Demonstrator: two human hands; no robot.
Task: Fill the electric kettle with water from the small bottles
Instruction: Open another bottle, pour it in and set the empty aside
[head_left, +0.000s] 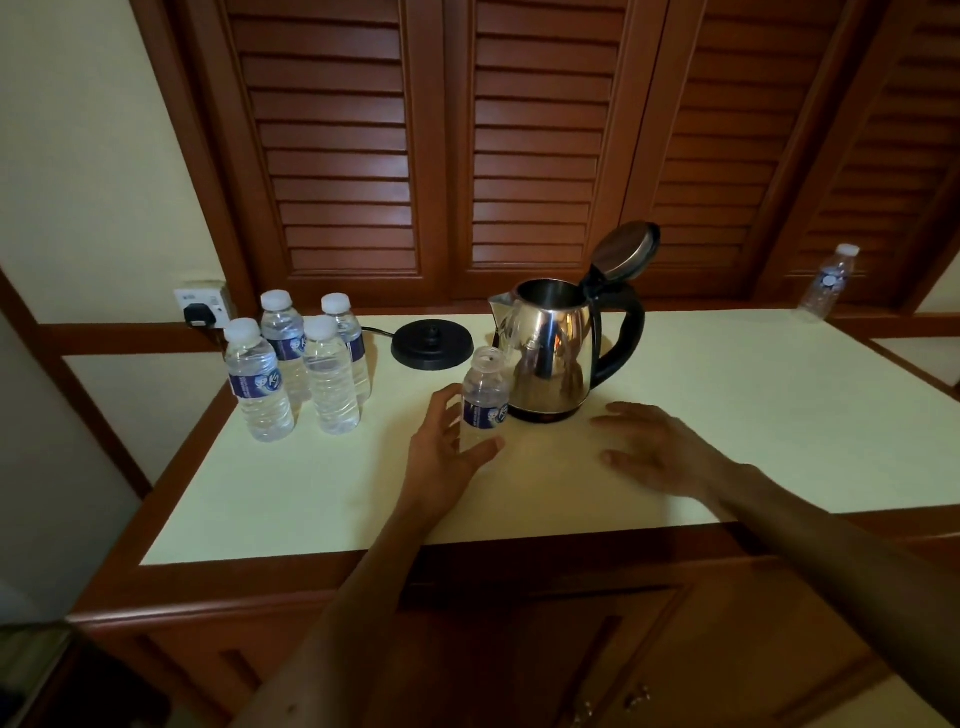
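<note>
On the cream-topped wooden desk (727, 415) we note the uncapped clear plastic bottle (484, 395) upright beside the lid-open steel kettle (550, 353), nearest our left hand (447, 457), whose spread fingers (441, 405) bracket it ungripped; the right hand (654, 452) hovers open.

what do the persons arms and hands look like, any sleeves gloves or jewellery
Both arms are bare from the bottom edge of the picture to the fingers: no sleeves show. The left hand and right hand wear no gloves, and no rings, watch or bracelets show. The dim light hides finer marks.
</note>
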